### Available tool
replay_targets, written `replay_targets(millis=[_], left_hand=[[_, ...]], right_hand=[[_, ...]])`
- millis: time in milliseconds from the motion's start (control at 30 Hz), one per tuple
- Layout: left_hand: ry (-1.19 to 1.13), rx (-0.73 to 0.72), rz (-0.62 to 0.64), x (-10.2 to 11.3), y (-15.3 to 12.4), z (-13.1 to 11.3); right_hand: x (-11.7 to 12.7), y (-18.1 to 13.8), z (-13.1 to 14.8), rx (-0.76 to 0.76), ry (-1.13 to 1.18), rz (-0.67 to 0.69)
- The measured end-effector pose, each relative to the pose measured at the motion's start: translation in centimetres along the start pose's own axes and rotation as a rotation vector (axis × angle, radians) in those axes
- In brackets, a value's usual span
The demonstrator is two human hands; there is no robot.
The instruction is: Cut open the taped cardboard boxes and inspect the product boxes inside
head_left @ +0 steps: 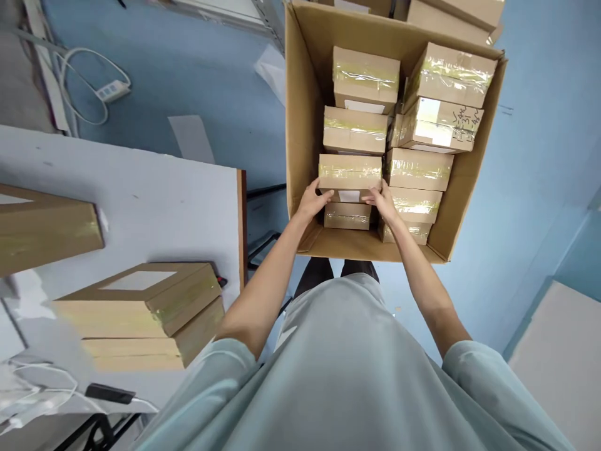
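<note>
Both hands reach into a large open carton (370, 252) on the floor in front of my legs. Between them is a small taped cardboard box (350, 168) with a white label on its near side. My left hand (315, 199) grips its left end, and my right hand (381, 199) grips its right end, thumbs toward the label. Below it, nearer me, lies another taped box (347, 217). Beyond it are further boxes in the same column, one being a taped box (355, 130). To the right runs a second column, including a box with handwriting (448, 125).
A white table (188, 207) stands at my left with stacked cardboard boxes (183, 300) and a black adapter (111, 393) on it. A power strip with a white cable (113, 91) lies on the blue floor. More boxes (453, 19) are behind the carton.
</note>
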State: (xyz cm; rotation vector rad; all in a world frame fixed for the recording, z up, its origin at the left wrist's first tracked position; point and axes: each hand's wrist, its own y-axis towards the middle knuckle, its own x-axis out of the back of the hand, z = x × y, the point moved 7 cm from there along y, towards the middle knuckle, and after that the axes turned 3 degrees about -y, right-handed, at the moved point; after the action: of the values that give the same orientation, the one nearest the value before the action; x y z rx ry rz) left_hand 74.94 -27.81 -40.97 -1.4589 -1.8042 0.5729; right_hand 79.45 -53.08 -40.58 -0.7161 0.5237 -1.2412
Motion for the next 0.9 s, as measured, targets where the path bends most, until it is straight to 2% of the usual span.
replay_targets(millis=[100, 233, 367, 467, 567, 667, 767, 900], left_hand=[[0.054, -0.117, 0.001, 2.3, -4.9, -1.5], [-0.005, -0.34, 0.01, 5.5, -14.4, -4.6], [-0.046, -0.469, -0.065, 9.1, -23.6, -6.8], [-0.127, -0.529, -0.09, 11.5, -27.8, -7.1], [-0.235, -0.616, -0.16, 14.6, -29.7, -6.5], [-0.29, -0.708, -0.274, 19.5, -29.8, -5.9], [-0.28, -0.771, -0.389, 26.4, -29.0, -5.4], [-0.192, -0.741, -0.574, 37.6, -27.6, -3.5]], right_hand=[[1.5, -5.1, 2.0, -0.03, -0.016, -0.013], [2.3, -14.6, 4.8, -0.007, -0.033, 0.012], [1.5, -23.3, 8.3, 0.205, -0.054, -0.027], [-1.0, -27.3, 11.8, 0.419, -0.116, -0.039], [-5.3, -29.2, 15.5, 0.567, -0.194, -0.056], [-11.2, -29.6, 18.2, 0.621, -0.232, -0.014], [-18.0, -29.1, 19.6, 0.644, -0.209, 0.068], [-27.7, -27.7, 19.4, 0.638, -0.191, 0.227]])
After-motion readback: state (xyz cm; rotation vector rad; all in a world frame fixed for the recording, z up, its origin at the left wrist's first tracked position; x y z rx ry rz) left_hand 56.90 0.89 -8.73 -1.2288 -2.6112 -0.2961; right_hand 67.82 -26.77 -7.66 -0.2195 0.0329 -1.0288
